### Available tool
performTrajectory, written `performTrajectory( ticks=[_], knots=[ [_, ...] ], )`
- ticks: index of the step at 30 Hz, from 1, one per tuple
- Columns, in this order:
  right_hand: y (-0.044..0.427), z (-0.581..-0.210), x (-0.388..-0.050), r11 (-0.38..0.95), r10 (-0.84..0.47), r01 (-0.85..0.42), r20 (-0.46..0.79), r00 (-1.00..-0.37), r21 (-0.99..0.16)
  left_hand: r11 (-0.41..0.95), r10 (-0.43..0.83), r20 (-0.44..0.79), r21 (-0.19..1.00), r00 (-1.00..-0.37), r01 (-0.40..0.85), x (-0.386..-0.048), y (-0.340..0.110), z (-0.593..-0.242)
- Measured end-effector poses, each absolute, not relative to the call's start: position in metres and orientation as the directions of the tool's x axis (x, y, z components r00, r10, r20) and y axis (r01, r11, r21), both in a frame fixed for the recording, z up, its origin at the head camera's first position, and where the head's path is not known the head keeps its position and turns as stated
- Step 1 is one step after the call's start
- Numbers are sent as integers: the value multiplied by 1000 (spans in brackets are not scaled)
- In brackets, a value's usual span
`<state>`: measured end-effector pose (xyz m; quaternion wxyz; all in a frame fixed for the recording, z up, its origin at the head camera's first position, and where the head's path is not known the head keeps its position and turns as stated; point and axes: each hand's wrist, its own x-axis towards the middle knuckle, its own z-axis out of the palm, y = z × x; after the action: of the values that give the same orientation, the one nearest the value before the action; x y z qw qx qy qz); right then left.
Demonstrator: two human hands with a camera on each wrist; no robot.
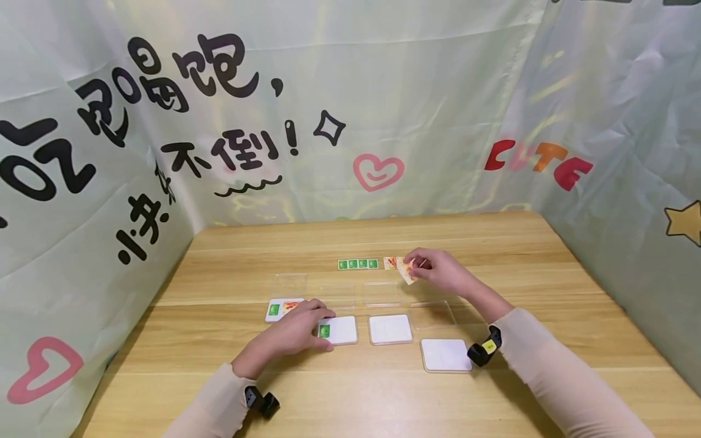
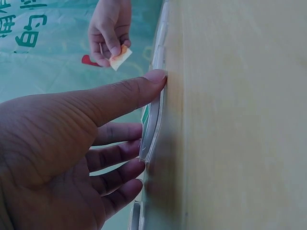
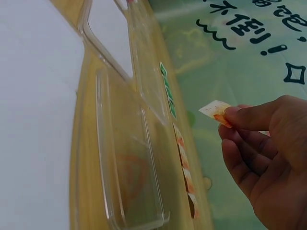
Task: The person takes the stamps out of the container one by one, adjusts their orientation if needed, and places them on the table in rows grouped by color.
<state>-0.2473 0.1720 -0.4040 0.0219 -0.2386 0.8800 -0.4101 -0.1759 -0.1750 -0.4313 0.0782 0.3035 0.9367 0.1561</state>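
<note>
Transfer step, apparently: right hand [image 1: 445, 272] tightly pinches an orange-printed square [image 1: 406, 271], beyond and right of the white card [image 1: 343, 331]; left hand [image 1: 296, 330], half-spread, grips that card's edges; next likely calls for laying orange beside the green square [image 1: 324, 331].

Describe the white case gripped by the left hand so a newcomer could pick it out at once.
On the wooden table, four white cases lie in a staggered row. Take the second case from the left, gripped by the left hand. It alone shows just one green sticker: its left neighbour also shows an orange one, its right neighbour none.
</note>
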Motion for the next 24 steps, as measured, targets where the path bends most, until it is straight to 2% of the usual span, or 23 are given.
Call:
performTrajectory(
  ticks=[13,24],
  knots=[
    [198,-411,-261,484,-398,-360,166,-902,-797,769,589,-60,346,-806,537,-176,-175,-430],
    [215,-415,-270,497,-363,-333,156,-919,-801,767,592,-54,345,-804,541,-177,-176,-432]
  ],
)
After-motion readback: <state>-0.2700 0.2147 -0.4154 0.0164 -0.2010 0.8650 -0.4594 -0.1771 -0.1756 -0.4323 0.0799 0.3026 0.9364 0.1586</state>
